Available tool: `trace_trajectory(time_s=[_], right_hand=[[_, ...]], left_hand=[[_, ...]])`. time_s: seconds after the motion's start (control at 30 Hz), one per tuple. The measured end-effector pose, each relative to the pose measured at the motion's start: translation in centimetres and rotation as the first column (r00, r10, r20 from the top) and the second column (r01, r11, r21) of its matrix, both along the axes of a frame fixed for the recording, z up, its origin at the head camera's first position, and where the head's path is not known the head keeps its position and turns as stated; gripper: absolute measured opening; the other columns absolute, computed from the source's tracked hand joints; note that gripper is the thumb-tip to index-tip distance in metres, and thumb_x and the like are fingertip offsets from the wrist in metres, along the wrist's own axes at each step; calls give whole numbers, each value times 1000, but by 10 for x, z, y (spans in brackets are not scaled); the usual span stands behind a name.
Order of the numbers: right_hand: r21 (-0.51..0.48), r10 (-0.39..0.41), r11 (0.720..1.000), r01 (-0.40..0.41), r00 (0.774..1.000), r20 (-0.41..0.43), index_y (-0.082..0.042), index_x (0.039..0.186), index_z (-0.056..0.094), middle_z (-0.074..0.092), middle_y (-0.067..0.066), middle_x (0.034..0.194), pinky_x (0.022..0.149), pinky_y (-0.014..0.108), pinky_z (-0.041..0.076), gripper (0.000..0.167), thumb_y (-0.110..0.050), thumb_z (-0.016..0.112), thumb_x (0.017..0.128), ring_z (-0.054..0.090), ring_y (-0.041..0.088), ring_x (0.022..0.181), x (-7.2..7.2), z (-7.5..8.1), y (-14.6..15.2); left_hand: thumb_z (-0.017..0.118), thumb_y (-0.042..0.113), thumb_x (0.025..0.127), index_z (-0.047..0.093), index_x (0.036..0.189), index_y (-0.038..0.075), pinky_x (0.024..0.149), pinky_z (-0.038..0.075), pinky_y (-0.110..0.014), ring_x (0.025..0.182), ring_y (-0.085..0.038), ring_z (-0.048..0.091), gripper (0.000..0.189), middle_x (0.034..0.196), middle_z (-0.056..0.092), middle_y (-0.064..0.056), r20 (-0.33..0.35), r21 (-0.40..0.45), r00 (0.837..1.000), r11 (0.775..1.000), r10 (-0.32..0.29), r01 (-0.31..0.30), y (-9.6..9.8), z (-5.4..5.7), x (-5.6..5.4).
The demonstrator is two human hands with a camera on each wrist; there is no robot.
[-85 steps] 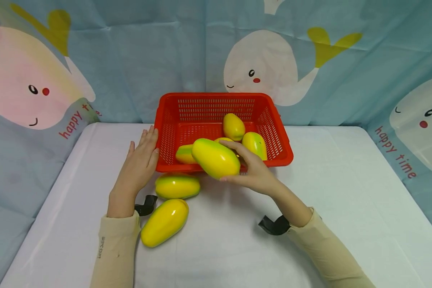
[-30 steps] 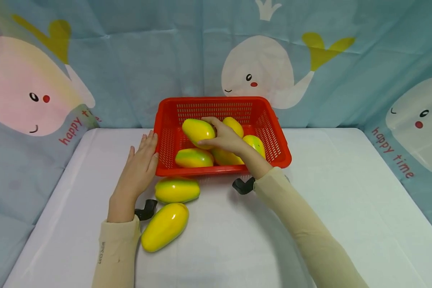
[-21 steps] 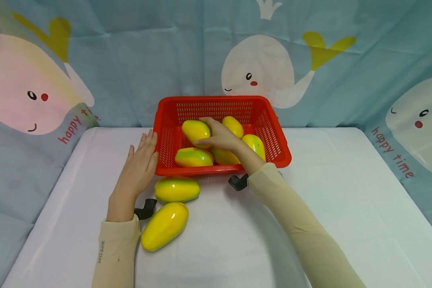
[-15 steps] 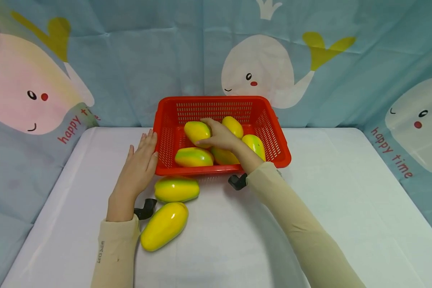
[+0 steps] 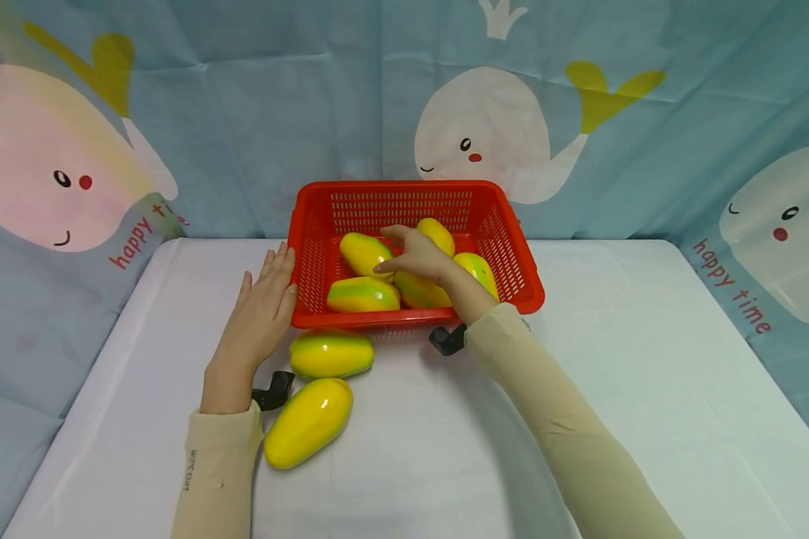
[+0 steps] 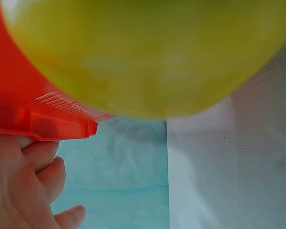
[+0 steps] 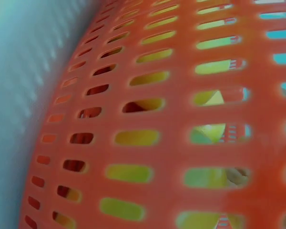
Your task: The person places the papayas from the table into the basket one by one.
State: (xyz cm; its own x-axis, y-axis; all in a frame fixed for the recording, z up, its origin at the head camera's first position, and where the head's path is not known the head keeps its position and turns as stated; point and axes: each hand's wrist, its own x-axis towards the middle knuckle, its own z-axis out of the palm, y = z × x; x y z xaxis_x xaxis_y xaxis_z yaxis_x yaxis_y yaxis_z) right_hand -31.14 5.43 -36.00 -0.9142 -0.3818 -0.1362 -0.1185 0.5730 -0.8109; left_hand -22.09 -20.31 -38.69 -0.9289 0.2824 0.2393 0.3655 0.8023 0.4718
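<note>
In the head view my right hand [image 5: 421, 256] is inside the red plastic basket [image 5: 411, 320], thumb and fingers spread apart beside a yellow-green papaya [image 5: 362, 253], holding nothing. That papaya lies tilted behind another papaya [image 5: 362, 295] at the basket's front left. My left hand [image 5: 259, 314] lies with straight fingers along the basket's left outer wall; in the left wrist view its fingers [image 6: 50, 176] are at the rim. Between the left forearm and the basket front, two more papayas rest on the table, one crosswise [image 5: 332, 354] and one slanted [image 5: 308, 424].
Under and beside the right hand are further papayas: one at the back [image 5: 436, 236], one at right [image 5: 476, 271], one in front [image 5: 421, 290]. The basket's slotted wall [image 7: 176, 114] fills the right wrist view. A blue whale-print curtain [image 5: 276, 135] hangs behind the white table [image 5: 620, 359].
My right hand carried the papaya from over the basket's front rim leftward and back into the basket, lowered it and released it. The left hand has stayed at the basket's side.
</note>
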Motion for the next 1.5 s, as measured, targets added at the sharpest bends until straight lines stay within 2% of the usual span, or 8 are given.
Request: trace_trajectory(time_s=[0.33,0.63,0.9,1.17,1.5], right_hand=[[-55,10,998,-11,1000,-12,-7,140,42,44,8,142,104,32,37,65,-15,72,83,40,21,131,7,5,1],[-99,40,994,-47,997,-72,-5,139,44,46,11,140,103,35,38,63,-14,72,83,42,24,129,20,7,9],[-214,50,974,-73,993,-109,-2,135,47,48,14,138,104,40,37,57,-9,70,84,43,29,128,35,6,18],[-263,25,963,-55,993,-115,-4,135,48,50,13,136,103,40,39,55,-10,69,85,49,24,122,57,11,25],[-351,25,932,-85,984,-174,-4,131,52,52,14,133,100,42,41,50,-10,69,85,49,30,122,87,12,37]], left_hand=[[31,24,102,16,151,7,110,5,-60,144,-26,8,55,157,12,-7,5,-10,1000,1000,9,-9,0,-2,-2],[31,23,101,16,151,6,110,3,-59,144,-27,8,55,157,12,-8,7,2,1000,1000,5,-5,0,-1,-2],[31,23,102,15,151,6,110,4,-59,144,-27,8,55,157,11,-8,12,0,1000,1000,9,-9,-1,-2,-1],[31,23,102,15,151,7,110,5,-60,144,-27,9,55,157,12,-8,-3,6,1000,1000,7,-7,0,-3,-2],[31,24,102,15,151,7,110,5,-59,144,-27,8,55,157,12,-7,-2,7,1000,1000,7,-7,0,-2,-2]])
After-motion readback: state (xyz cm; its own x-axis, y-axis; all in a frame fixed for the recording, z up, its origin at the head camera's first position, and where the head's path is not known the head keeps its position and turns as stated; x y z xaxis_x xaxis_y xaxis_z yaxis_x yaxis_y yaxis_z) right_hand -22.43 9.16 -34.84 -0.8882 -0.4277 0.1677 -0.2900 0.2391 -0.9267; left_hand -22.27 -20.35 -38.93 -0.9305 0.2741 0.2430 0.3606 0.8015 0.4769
